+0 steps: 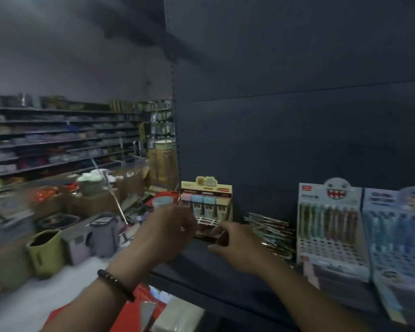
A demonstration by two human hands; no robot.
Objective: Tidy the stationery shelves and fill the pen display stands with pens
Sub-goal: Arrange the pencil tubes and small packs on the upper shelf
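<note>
Subject: a small display stand point(206, 204) of printed card, carrying a header panel and a row of pastel packs, is standing at the left end of the dark shelf point(213, 274), close to the back panel.
Left hand: the left hand point(171, 230) is reaching to the stand's front left corner. Its fingers are curling inward, but blur and the back of the hand are hiding whether they are closing on the card.
Right hand: the right hand point(235, 245) is meeting the stand's front right edge. The thumb above and the fingers below are appearing to pinch the low front lip.
Neighbours: a heap of loose pens point(271, 232) is lying just beside the stand on its right. Further right, a white pen stand point(331, 226) and a blue pen stand point(398, 236) are leaning side by side.
Handling (judged): the stand is probably light and thin-walled, so it is likely to buckle under a hard squeeze. Its packs are likely sitting loose and could spill if it tilts.
Where to hold (judged): low on both sides of the base, not the header panel, keeping it level and sliding rather than lifting.
</note>
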